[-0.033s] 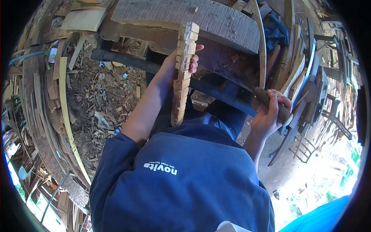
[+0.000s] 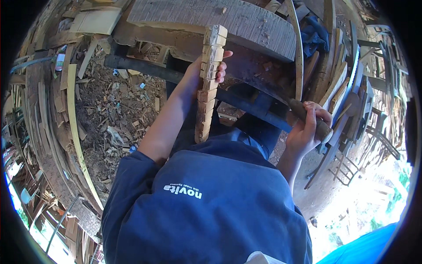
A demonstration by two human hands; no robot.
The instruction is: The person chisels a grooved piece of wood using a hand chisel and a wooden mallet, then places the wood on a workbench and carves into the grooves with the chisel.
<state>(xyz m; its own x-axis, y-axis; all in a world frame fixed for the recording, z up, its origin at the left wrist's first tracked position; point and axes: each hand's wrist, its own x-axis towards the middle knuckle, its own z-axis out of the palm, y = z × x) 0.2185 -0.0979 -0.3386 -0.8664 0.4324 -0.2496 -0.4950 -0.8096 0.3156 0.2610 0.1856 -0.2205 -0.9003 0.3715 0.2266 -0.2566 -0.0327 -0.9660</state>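
Observation:
My left hand point(image 2: 195, 77) is wrapped around a long pale wooden piece point(image 2: 206, 105) with notches cut along its edge. It holds the piece upright against a big rough wooden slab point(image 2: 220, 17). My right hand point(image 2: 305, 134) is closed on the thick brown wooden handle point(image 2: 303, 112) of a tool, to the right of the notched piece. I cannot make out the tool's head. My blue sleeves and shirt fill the lower middle of the view.
A dark beam point(image 2: 145, 66) runs slantwise under the slab. Wood chips and scraps point(image 2: 110, 114) litter the ground on the left, beside a long curved pale strip point(image 2: 74, 127). Planks and slats point(image 2: 340, 79) lean on the right, with a blue cloth point(image 2: 314, 37) above them.

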